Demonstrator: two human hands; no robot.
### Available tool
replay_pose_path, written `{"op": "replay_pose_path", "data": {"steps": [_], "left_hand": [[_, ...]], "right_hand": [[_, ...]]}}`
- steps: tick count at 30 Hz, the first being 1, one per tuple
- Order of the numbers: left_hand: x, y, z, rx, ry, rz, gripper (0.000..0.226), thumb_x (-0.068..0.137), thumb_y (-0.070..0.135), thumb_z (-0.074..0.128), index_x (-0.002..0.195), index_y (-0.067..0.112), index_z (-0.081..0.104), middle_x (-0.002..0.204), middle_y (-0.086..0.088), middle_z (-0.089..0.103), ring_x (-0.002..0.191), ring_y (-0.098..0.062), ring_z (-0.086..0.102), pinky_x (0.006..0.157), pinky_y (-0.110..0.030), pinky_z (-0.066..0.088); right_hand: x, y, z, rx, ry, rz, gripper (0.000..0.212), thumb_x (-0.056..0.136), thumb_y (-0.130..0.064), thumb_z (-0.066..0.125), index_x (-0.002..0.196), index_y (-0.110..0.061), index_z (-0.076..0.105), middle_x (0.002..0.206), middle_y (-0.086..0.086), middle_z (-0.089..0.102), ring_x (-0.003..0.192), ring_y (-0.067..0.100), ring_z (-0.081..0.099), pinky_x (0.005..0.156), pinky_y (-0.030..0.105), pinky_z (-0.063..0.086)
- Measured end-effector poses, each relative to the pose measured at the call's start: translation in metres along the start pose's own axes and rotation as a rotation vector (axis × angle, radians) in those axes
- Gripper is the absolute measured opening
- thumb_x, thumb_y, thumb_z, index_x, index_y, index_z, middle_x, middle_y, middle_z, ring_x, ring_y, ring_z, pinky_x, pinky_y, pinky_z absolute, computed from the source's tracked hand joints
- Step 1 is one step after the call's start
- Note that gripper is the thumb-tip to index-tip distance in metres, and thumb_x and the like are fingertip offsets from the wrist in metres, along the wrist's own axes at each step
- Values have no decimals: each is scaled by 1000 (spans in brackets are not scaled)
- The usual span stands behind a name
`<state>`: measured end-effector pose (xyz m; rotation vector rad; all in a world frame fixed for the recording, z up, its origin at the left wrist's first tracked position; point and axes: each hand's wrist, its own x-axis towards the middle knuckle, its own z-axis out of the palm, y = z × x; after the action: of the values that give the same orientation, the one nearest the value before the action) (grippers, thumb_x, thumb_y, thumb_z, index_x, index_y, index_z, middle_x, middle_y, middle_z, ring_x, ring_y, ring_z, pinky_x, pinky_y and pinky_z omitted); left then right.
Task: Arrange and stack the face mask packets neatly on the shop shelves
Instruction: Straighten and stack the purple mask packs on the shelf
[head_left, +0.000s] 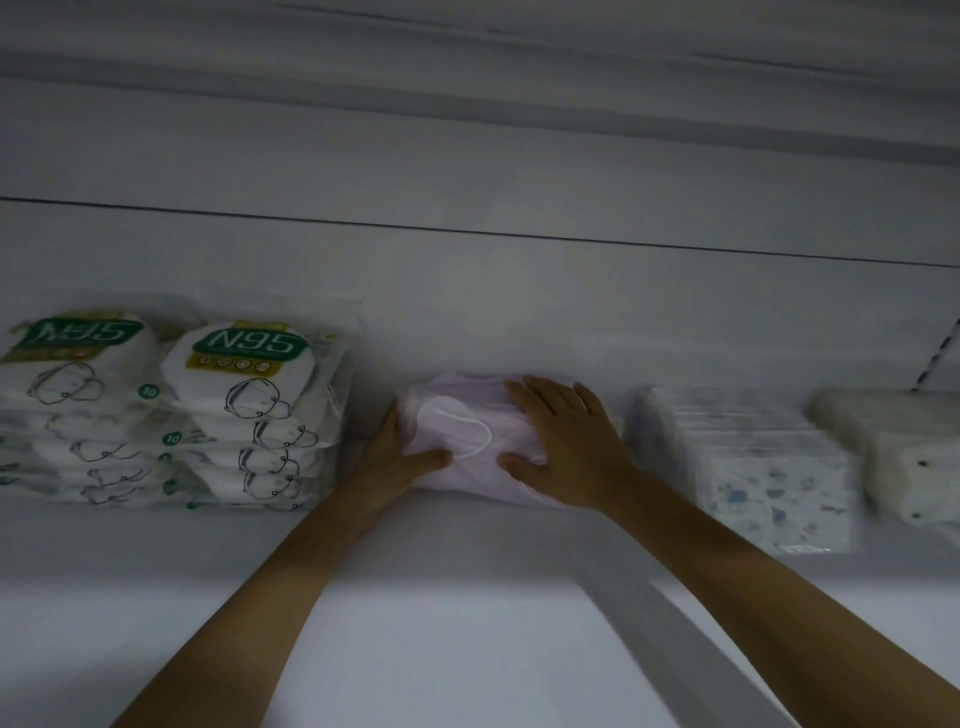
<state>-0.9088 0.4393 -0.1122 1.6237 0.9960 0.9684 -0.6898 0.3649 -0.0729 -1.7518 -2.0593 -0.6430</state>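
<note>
Nearest to the camera, two bare forearms reaching up over the white shelf toward the middle of the row. Further in, left hand pressed flat against the left side of the pink mask packet stack, thumb along the front edge, fingers straight, nothing curled around it; right hand spread flat on top of the same stack, also not gripping. Stack standing on the shelf between the N95 packet piles on the left and the patterned mask packets on the right, with a cream-coloured pile beyond at the far right. Slippery plastic wrapping probably, so a risk of the top packets sliding toward the back wall or fanning out to the right if pushed too strongly from the left only. Also a risk of knocking the leaning N95 pile with the left wrist, being just beside it. Picture dark and a little blurred, so number of pink packets not possible to tell.
</note>
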Motion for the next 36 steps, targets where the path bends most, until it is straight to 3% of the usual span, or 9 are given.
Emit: {"op": "replay_pose_path", "data": {"steps": [3,6,10,15,18,23,28,32,36], "left_hand": [[3,4,7,3,-12,28,72,77,-1,76,137,11,39,134,-1,47,120,-7,44,81,-2,38],[2,7,11,56,5,60,114,53,39,88,144,6,28,144,-4,38,130,-6,40,89,2,32],[-2,10,12,29,43,42,121,70,11,84,152,9,-5,160,-5,11,144,-14,19,92,-2,17],[-7,21,14,68,103,61,139,51,41,89,152,7,-1,155,3,11,132,-3,21,94,-4,19],[-8,20,11,56,132,38,148,32,60,73,154,13,4,159,1,15,143,-10,20,105,-18,21],[-5,18,6,-18,128,-3,129,49,54,84,153,16,19,157,-4,28,141,-21,32,105,-24,29],[-3,9,0,68,88,34,137,35,72,84,149,16,31,148,-2,44,136,-16,42,113,-36,35],[-2,12,7,98,71,14,104,69,33,83,152,14,24,152,-3,37,139,-17,36,110,-20,26],[-2,8,14,139,129,54,89,82,23,74,152,12,21,154,-5,33,141,-20,32,100,-14,24]], "right_hand": [[18,6,-4,29,-142,-102,93,68,-69,53,144,-16,42,142,12,50,128,30,50,107,46,36],[33,7,-7,32,-278,-133,109,65,-79,61,150,-20,28,152,4,38,137,24,38,113,38,29],[40,2,-9,50,-246,-143,112,64,-82,60,150,-19,27,153,2,36,138,22,36,113,34,24],[41,-8,-14,121,-285,-108,125,49,-91,39,151,-21,24,153,-1,34,138,19,32,113,34,22],[48,-12,-16,165,-281,-126,120,58,-82,63,152,-22,20,154,-1,32,139,20,31,112,34,23],[59,-24,-26,209,-278,-132,113,65,-71,71,153,-23,18,151,1,37,136,20,35,112,31,21],[-6,-10,-25,484,203,102,110,60,-76,64,148,-19,30,150,4,39,135,18,34,111,26,22],[-69,0,-5,528,143,473,125,52,-68,75,150,-23,11,158,7,18,145,22,17,118,30,10],[-71,12,9,787,104,689,110,56,-44,87,145,-7,33,143,9,47,133,26,44,109,38,36]]}}
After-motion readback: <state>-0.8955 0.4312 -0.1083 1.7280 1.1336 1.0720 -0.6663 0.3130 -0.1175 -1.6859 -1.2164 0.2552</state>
